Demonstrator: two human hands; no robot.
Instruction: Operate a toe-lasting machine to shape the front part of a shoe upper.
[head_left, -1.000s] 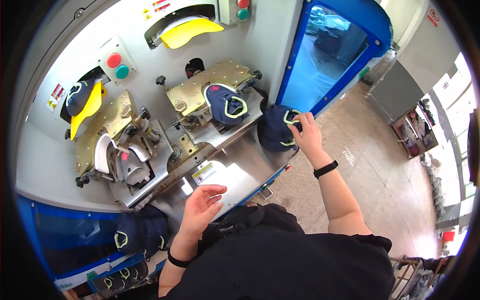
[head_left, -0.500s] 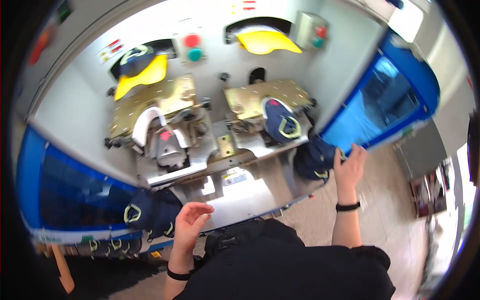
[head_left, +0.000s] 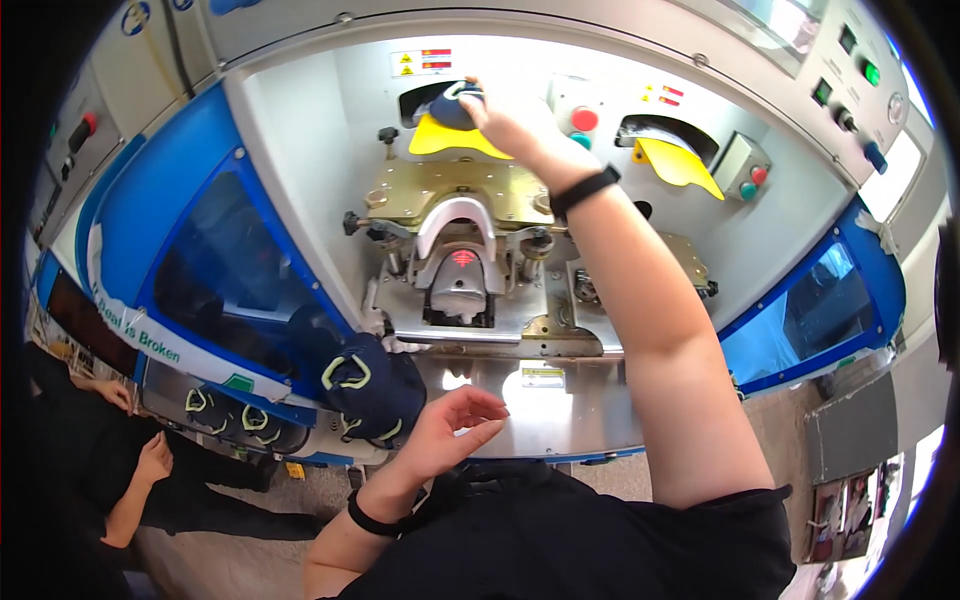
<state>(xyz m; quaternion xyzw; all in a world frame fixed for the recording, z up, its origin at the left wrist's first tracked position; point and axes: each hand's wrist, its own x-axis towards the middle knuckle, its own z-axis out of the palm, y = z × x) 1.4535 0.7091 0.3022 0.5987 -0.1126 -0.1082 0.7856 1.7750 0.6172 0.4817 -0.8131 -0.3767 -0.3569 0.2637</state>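
My right hand (head_left: 493,112) reaches up into the machine, its fingers closed on a navy shoe upper (head_left: 455,108) with a pale green loop. That upper sits over the left yellow curved pad (head_left: 455,138), at a dark slot in the back wall. Above the front metal ledge hovers my left hand (head_left: 445,435), empty, its thumb apart from the fingers. Close to its left, dark navy shoe uppers (head_left: 385,390) with pale green loops are piled at the ledge's end. Bare between the hands is the left metal heel mould (head_left: 460,285), marked with red light. My right forearm covers much of the right station.
A second yellow pad (head_left: 680,168) juts from the right slot. Red and green buttons (head_left: 583,120) are on the back wall. Blue windowed doors (head_left: 225,260) flank the opening. At lower left stands another person (head_left: 130,470), near more shoe uppers (head_left: 255,425).
My right hand has gone from the uppers at the right end of the ledge to the one on the left yellow pad. My left hand stays empty over the ledge. The view has turned left.
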